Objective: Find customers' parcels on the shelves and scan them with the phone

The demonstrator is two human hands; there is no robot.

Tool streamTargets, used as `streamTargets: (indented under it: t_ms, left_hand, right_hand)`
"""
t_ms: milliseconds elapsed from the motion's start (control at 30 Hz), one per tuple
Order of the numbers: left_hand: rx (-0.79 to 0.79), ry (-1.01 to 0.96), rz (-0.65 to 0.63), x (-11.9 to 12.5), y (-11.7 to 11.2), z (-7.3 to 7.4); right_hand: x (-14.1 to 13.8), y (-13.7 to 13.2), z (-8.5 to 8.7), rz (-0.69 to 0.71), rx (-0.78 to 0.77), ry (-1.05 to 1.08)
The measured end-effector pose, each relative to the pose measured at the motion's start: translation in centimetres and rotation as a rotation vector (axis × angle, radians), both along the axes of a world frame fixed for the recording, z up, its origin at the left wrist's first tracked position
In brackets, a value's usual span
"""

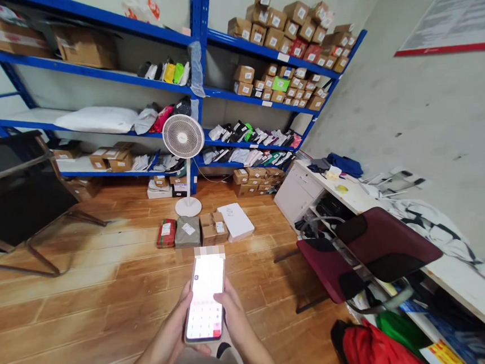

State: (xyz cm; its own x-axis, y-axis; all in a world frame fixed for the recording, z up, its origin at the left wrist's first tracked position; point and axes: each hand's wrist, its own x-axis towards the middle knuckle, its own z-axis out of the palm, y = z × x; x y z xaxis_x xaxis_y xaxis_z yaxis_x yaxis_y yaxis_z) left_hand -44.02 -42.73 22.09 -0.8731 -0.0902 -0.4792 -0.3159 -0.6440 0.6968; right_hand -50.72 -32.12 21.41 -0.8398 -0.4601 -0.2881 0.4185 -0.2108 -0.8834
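Observation:
Both my hands hold a smartphone (204, 298) upright in front of me, low in the middle of the head view. Its bright screen shows a number keypad with a red key at the lower right. My left hand (176, 321) wraps the phone's left edge, with some fingers hidden behind it. On the other side, my right hand (233, 313) grips the right edge, its thumb over the screen just above the keypad. Beyond the phone, a red parcel (166, 234), a grey parcel (187, 232), a brown box (213, 229) and a white box (236, 221) lie in a row on the floor.
A white standing fan (183, 137) is behind the parcels. Blue shelves (123, 76) with many boxes and bags line the back wall. A black chair (9, 191) is at left; a dark red chair (384, 243) stands by a white desk (445, 266) at right, near a red bag (376, 346).

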Motion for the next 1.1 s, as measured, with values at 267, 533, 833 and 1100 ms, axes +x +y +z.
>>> streamTargets:
  t_ms: [267,533,833,1100]
  left_hand:
    - [0.061,0.035,-0.031,-0.1,-0.8,-1.2]
    - [0.067,0.061,-0.062,-0.1,-0.7,-1.4]
    - [0.055,0.063,-0.058,-0.1,-0.5,-1.7]
    - [0.008,0.036,-0.051,-0.5,0.0,-0.9]
  right_hand:
    - [-0.2,1.0,0.1,0.070,-0.029,0.024]
    - [-0.4,1.2,0.6,0.064,-0.021,0.029]
    - [-0.4,1.1,-0.7,0.071,-0.041,0.034]
    - [-0.6,1.9,-1.1,0.209,-0.106,0.110]
